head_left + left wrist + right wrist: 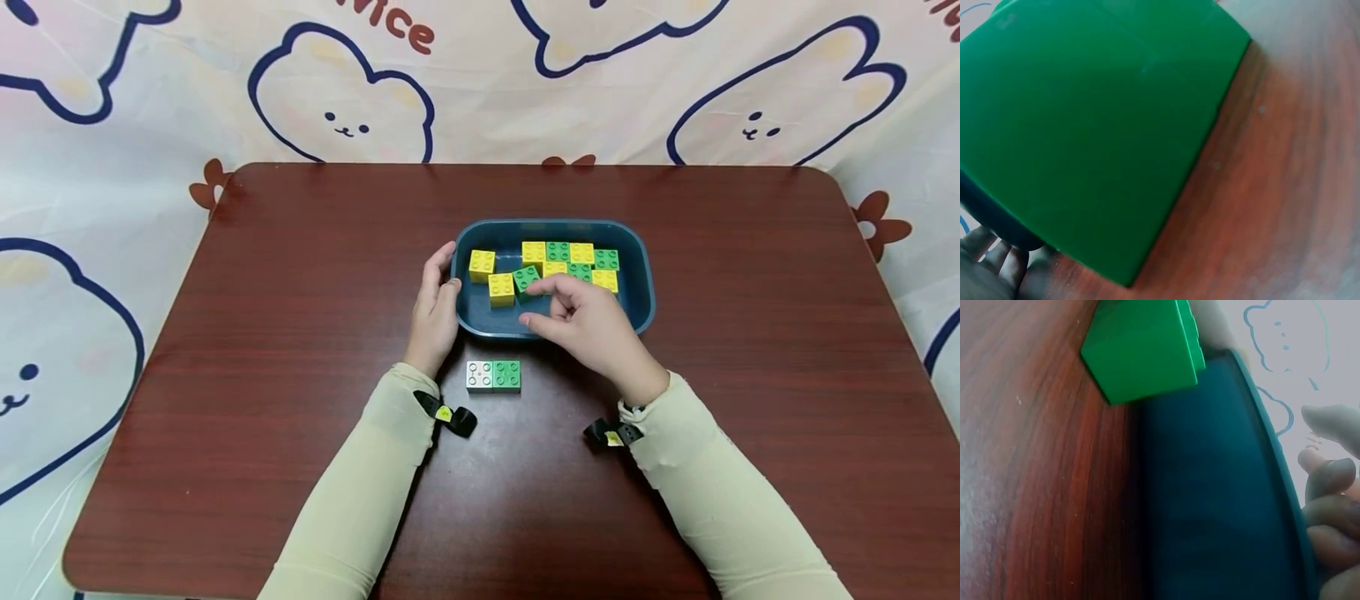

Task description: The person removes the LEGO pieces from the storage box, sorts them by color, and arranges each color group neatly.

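— Fingers on our right hand (596,333): index and thumb spread, a gap between, nothing pinched. Others look curled in.

— Touching anything?

— Index tip overlaps the tilted green brick (525,275) in the head view. Contact or hover, we can't tell.

— Our left hand (433,312)?

— Holding the tray (555,223) by its left end, fingers along the outer wall, thumb at the rim. We read that as a brace, so a nudge inside won't skid it.

— Where's the tray?

— On the table (315,333), just right of centre in the head frame. Two yellow bricks (482,265) sit loose at its left, the tilted one beside them. More yellow and green bricks (581,252) cluster right, partly behind our right hand.

— And the pair (495,377)?

— Below the tray in frame, apart from it, bricks side by side. Right one's green; left top looks white, maybe glare. Probably put there so both our hands can get at it.

— Pose?

— Both forearms (352,483) enter from the bottom edge and converge. Right hand angles up-left from lower right, we'd guess to clear the near rim.
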The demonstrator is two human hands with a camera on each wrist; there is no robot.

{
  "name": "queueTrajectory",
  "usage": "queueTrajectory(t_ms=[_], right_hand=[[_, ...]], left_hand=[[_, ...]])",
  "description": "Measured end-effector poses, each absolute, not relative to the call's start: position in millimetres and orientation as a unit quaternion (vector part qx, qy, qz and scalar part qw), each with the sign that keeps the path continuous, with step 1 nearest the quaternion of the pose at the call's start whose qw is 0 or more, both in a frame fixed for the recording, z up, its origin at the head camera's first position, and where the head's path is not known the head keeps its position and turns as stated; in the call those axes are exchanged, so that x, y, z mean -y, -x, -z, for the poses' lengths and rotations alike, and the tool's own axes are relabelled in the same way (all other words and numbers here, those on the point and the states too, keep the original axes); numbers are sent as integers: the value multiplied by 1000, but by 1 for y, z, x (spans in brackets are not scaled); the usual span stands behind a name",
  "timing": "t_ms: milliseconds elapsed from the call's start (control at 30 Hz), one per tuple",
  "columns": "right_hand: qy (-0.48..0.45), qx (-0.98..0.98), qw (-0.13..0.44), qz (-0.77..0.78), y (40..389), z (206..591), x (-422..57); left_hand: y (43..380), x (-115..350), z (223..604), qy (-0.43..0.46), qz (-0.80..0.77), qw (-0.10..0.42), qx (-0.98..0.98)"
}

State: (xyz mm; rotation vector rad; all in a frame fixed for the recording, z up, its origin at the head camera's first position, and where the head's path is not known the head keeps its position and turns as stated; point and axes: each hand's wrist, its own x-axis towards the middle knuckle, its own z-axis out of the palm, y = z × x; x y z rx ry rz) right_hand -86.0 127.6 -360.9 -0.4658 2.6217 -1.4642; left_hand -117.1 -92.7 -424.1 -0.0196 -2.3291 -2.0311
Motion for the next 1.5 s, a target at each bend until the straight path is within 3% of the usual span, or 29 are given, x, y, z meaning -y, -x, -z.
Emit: queueTrajectory(t_ms=[633, 1500], right_hand=[[115, -846, 140, 501, 110, 360, -141], [45, -868, 169, 464, 138, 365, -129]], left_hand=[[117, 90, 427, 6, 671, 20, 741], [117, 92, 424, 15, 670, 24, 742]])
